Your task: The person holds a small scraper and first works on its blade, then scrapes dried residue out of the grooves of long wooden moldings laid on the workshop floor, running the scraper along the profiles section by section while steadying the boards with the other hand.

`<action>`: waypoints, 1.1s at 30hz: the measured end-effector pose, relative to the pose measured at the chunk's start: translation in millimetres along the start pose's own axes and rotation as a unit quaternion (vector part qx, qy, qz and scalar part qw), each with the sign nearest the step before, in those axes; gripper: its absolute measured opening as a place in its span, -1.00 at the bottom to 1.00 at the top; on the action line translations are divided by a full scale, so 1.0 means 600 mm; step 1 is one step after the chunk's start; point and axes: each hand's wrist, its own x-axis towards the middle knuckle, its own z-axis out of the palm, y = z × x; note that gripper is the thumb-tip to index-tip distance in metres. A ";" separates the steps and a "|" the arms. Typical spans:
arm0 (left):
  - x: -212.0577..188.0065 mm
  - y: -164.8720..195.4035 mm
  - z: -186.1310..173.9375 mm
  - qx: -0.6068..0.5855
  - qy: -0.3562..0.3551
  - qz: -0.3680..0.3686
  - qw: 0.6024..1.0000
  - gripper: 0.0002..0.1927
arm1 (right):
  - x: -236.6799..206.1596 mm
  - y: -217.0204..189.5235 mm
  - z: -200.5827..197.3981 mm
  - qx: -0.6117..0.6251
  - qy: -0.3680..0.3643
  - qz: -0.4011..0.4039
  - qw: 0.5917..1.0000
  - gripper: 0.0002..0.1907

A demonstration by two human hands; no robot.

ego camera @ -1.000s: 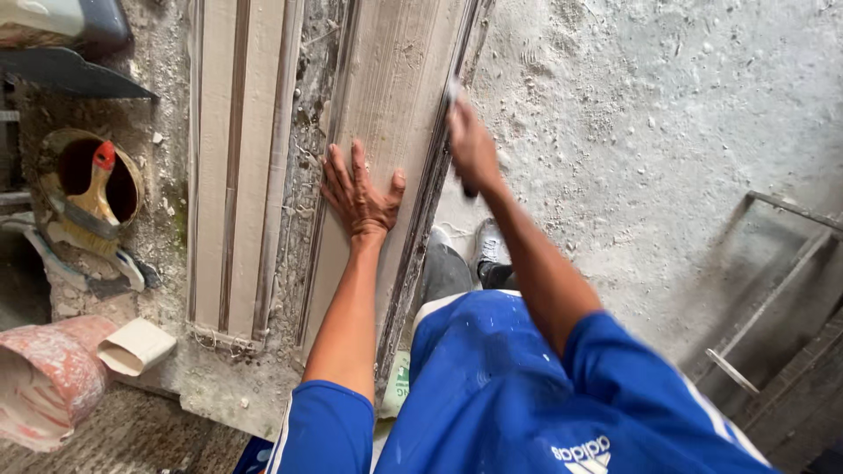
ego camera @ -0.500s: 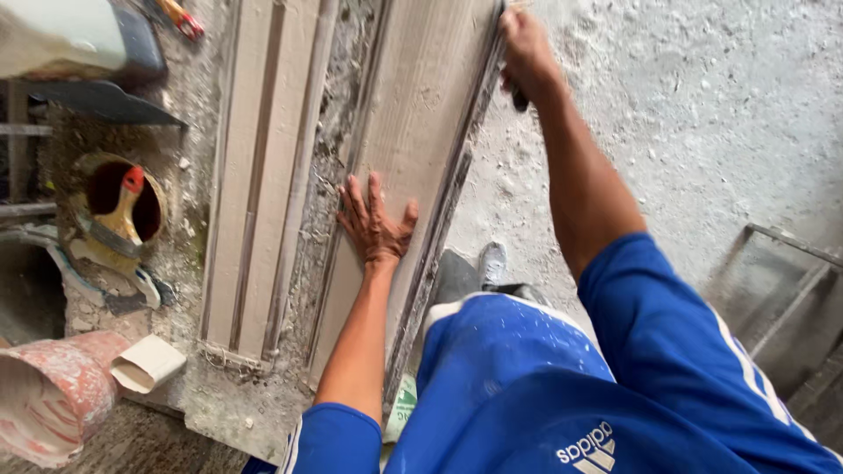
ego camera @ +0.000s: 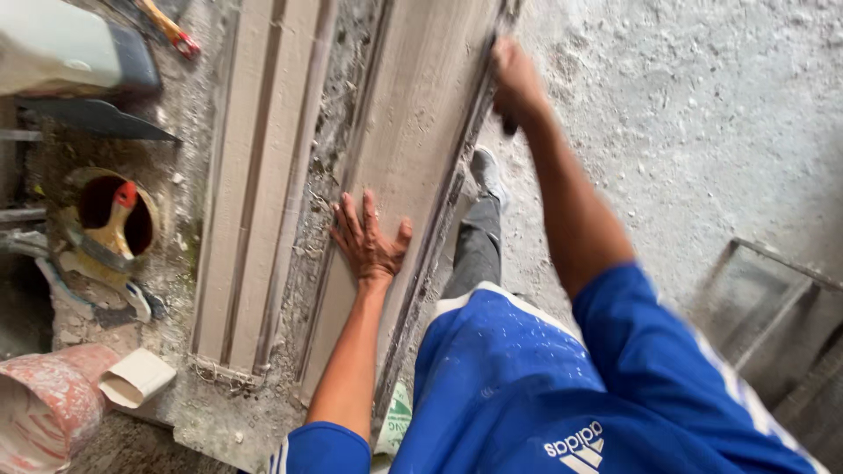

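Head view: my left hand point(ego camera: 371, 241) lies spread flat on the long tile point(ego camera: 413, 175); right hand point(ego camera: 516, 83) fisted on a tool at its edge. Keep pressure even.

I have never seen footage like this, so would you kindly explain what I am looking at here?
There is no machine: a person wears a camera on the head, so the one view looks down at their own arms and blue shirt. The left hand lies flat, fingers spread, on a long pale slab. The right hand grips a dark tool, mostly hidden, at the slab's far edge. Beside it lies a ribbed moulding on a mortar-crusted bench. At the left, a brush stands in a round can, with a reddish bucket below.
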 end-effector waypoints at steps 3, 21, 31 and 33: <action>0.000 0.002 -0.004 0.001 -0.004 0.002 1.000 -0.01 | 0.093 -0.084 -0.052 -0.040 0.005 -0.021 0.999 -0.50; -0.005 0.016 -0.007 -0.006 0.005 0.000 1.000 -0.03 | -0.003 0.067 -0.020 0.086 -0.071 -0.023 0.994 -0.49; -0.006 0.017 -0.002 -0.001 -0.006 -0.005 1.000 -0.02 | 0.004 0.049 -0.028 -0.086 -0.089 -0.066 0.990 -0.52; -0.007 0.015 0.002 -0.002 0.004 -0.002 1.000 -0.01 | 0.049 -0.003 -0.060 0.174 -0.086 0.022 0.981 -0.65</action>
